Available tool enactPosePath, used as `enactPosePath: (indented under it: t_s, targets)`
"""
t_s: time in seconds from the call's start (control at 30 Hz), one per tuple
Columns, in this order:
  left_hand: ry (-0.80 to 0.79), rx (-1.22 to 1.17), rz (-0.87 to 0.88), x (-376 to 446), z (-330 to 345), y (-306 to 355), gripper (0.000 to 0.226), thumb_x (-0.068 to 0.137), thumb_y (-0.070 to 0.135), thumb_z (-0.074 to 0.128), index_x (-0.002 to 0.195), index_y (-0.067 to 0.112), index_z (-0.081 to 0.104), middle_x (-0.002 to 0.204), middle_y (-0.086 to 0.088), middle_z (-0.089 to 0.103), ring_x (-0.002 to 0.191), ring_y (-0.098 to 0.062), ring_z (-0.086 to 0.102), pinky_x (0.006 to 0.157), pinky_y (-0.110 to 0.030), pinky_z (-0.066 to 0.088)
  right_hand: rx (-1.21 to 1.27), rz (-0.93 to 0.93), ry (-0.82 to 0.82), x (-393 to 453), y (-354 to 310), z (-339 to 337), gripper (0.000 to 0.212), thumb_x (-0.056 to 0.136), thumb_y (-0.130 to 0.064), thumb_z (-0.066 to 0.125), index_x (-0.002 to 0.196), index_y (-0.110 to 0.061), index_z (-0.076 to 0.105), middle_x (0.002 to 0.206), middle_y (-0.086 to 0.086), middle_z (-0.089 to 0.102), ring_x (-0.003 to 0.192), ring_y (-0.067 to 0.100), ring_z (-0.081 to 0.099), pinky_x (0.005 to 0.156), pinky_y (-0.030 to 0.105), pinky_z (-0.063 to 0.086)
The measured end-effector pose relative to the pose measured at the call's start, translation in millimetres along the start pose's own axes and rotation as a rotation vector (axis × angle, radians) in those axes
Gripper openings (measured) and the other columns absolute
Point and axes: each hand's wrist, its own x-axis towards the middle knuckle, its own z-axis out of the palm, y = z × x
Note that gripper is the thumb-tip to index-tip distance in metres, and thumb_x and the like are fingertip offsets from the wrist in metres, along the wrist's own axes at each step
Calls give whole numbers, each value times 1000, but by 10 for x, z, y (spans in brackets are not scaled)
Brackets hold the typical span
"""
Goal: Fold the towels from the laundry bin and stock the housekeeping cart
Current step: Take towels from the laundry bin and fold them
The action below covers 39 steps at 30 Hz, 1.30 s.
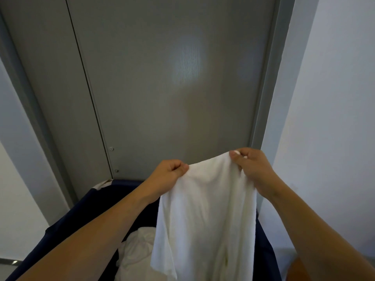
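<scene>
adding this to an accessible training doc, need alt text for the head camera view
Two bare hands hold a white towel up by its top edge, the left hand and right hand each pinching a corner, above a dark blue laundry bin holding more white linen. A grey door fills the background.

- Both bare forearms are extended forward and up, converging toward centre frame.
- Left hand (pixel 169 173): fingers curled, thumb closed against them, white towel (pixel 205 216) top edge pinched at its left corner.
- Right hand (pixel 251 166): held slightly higher, fingers curled, towel's right corner gripped.
- Hands are kept apart, knuckles raised.
</scene>
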Motion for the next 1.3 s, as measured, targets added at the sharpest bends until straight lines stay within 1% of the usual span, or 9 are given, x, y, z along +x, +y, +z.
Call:
enactPosePath:
  t_s: [0.13, 0.23, 0.4, 0.6, 0.7, 0.87, 1.0, 1.13, 1.3]
  targets:
    - [-50, 37, 120, 66, 116, 265, 32, 103, 24, 59, 80, 1, 60, 73, -3, 51, 69, -17, 46, 66, -32, 39, -116, -150, -276, -120, 17, 207, 21, 98, -29, 64, 118, -25, 70, 86, -2, 68, 61, 4, 58, 61, 16, 49]
    - [-96, 49, 188, 98, 206, 404, 27, 103, 20, 59, 85, 0, 66, 77, -8, 56, 73, -17, 50, 72, -31, 43, -124, -218, -425, -199, -10, 341, 22, 101, -29, 60, 120, -21, 67, 92, 11, 72, 69, 18, 63, 70, 30, 55]
    - [-134, 38, 176, 76, 231, 440, 28, 103, 18, 59, 76, 16, 67, 73, -2, 58, 69, -10, 49, 66, -20, 40, -56, -150, -364, -152, -64, 252, 26, 99, -31, 63, 83, -11, 69, 70, 7, 59, 66, 16, 54, 68, 34, 45]
    - [-227, 84, 21, -1, 269, 215, 30, 103, 35, 57, 80, 16, 61, 71, 7, 55, 64, -6, 50, 60, -17, 42, -54, -87, -243, -65, -49, 109, 34, 100, -34, 61, 88, -4, 72, 91, 27, 66, 74, 27, 63, 81, 46, 57]
    - [-169, 208, 18, 21, 216, 50, 34, 104, 34, 55, 74, 19, 56, 71, 8, 52, 63, -6, 46, 58, -16, 38, -62, -42, -156, -7, 2, 36, 42, 100, -38, 59, 96, 2, 70, 97, 26, 66, 89, 40, 66, 84, 42, 56]
    - [-30, 456, 63, 87, 66, -246, 21, 104, 20, 51, 92, 17, 69, 81, 5, 65, 75, -11, 57, 69, -25, 44, 56, -15, 1, 99, 64, -67, 53, 100, -38, 58, 82, 11, 55, 72, 18, 51, 70, 29, 52, 75, 40, 49]
    - [116, 308, 29, 106, -59, -296, 23, 104, 19, 54, 86, 19, 69, 77, 7, 64, 73, -11, 56, 65, -24, 42, -11, -3, 2, 120, 123, -137, 45, 101, -35, 58, 72, -1, 60, 64, 8, 52, 66, 23, 54, 70, 31, 47]
    - [154, 117, 94, 106, 82, 14, 32, 105, 23, 53, 77, 10, 63, 67, 10, 54, 64, -7, 45, 61, -23, 38, -148, -101, -204, 18, 100, 10, 8, 94, -30, 70, 100, -28, 75, 83, -14, 72, 72, 0, 66, 69, 17, 48]
    - [-29, 79, 163, 78, 290, 310, 25, 106, 19, 53, 88, 25, 70, 73, 15, 65, 65, 5, 57, 63, -13, 44, -333, -287, -410, -22, 42, 294, 42, 96, -36, 66, 137, -37, 56, 110, -27, 62, 87, -14, 61, 73, 3, 45]
